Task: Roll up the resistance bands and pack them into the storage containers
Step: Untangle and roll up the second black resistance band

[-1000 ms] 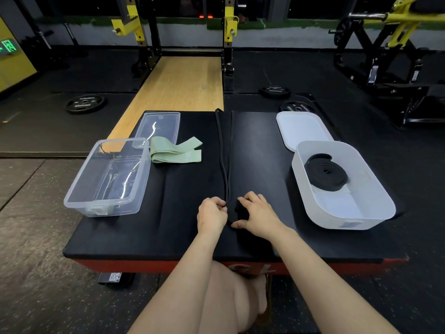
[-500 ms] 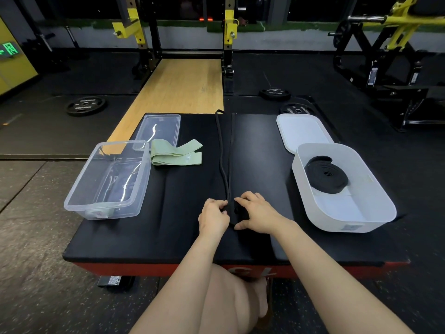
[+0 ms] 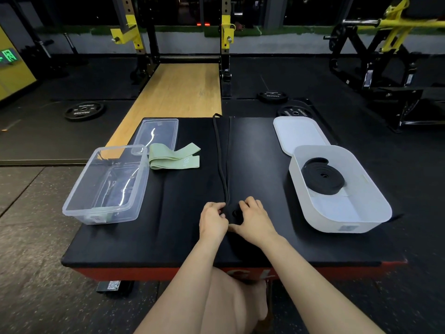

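Note:
A long black resistance band (image 3: 220, 153) lies stretched down the middle of the black platform (image 3: 183, 227), its near end wound into a small roll between my hands. My left hand (image 3: 213, 220) pinches the band beside the roll. My right hand (image 3: 252, 219) curls around the roll from the right. A rolled black band (image 3: 322, 175) lies inside the white container (image 3: 375, 213) at the right. A folded green band (image 3: 174, 159) lies flat left of centre. The clear container (image 3: 79, 201) stands at the left.
A clear lid (image 3: 156, 131) lies behind the clear container and a white lid (image 3: 299, 133) behind the white one. Weight plates (image 3: 83, 110) lie on the gym floor. A rack and a wooden lifting platform (image 3: 178, 92) stand beyond. The platform's near edge is red.
Both hands stay on the band's near end and have shifted slightly forward as the roll turns. The other bands and containers have not moved.

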The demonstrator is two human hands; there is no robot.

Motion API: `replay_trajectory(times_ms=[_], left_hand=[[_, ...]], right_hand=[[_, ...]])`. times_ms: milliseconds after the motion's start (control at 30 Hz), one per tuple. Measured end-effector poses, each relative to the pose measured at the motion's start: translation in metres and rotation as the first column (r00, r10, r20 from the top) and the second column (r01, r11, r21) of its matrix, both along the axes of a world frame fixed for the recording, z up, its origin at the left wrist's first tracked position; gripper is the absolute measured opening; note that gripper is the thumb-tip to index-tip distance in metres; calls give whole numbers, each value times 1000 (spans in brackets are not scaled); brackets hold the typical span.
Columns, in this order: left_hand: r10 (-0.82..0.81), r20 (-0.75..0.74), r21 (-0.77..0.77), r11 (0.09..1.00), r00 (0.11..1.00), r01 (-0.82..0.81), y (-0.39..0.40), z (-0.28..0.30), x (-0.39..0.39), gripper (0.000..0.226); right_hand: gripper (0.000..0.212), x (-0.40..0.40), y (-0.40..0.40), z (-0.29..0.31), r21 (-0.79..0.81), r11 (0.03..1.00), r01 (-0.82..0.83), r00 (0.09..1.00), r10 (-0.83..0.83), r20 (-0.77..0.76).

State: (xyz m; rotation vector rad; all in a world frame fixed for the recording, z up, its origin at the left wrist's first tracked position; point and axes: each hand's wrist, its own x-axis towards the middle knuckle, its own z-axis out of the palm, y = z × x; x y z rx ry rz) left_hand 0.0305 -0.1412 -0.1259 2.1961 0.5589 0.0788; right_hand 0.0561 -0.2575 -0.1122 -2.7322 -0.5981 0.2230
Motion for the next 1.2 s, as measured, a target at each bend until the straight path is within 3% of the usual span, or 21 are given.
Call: replay_trajectory(times_ms=[200,467,800,1200], left_hand=[[-40,-13,17,999,999,40,3,2,-5,43],[47,-10,-46,998,999,-47,7,3,-8,22],[37,-130,-77,996,991,-47,14,15,-5,16],[13,-101,-100,995,995,-23,10,14,-16,35]], right_hand=[[78,7,-6,4,-12,996,-91,995,90,-33],[83,13,-10,14,-125,962,-243,968,231,-102],[86,20,-9,18,-145,938,-316,943,293,-161],[83,24,-8,25,-199,890,-410,907,375,-192]])
